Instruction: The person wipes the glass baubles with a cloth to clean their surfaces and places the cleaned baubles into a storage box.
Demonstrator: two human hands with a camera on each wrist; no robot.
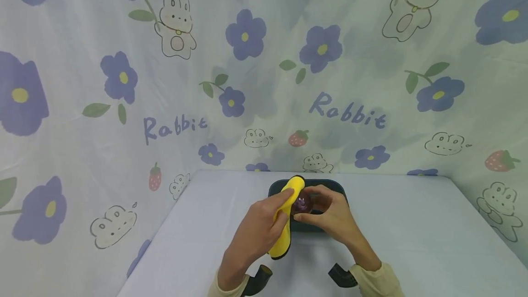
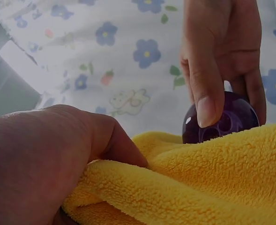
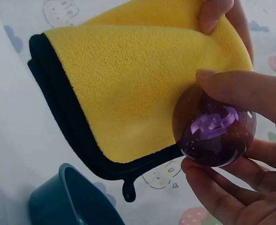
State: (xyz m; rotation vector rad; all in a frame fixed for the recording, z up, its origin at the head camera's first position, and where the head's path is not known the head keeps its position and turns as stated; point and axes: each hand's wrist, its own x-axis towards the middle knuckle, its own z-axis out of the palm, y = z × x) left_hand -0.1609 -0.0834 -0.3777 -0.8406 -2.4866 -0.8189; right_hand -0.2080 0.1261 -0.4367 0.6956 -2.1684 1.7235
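A folded yellow plush cloth (image 1: pixel 283 242) with a dark edge hangs from my left hand (image 1: pixel 257 223), pinched between thumb and fingers. In the right wrist view the cloth (image 3: pixel 123 89) shows a small dark hanging loop at its corner. My right hand (image 1: pixel 336 214) grips a clear purple ball (image 3: pixel 215 126) between its thumb and fingertips. The ball is right beside the cloth; in the left wrist view the cloth (image 2: pixel 198 173) covers the ball's lower part. Both hands are held above a dark teal basin (image 1: pixel 336 187).
The basin stands on a white-covered table (image 1: pixel 400 223); its inside is mostly hidden by the hands. Behind the table hangs a curtain (image 1: pixel 264 81) printed with flowers and rabbits. Dark curved pieces (image 1: pixel 343 276) sit by both sleeves.
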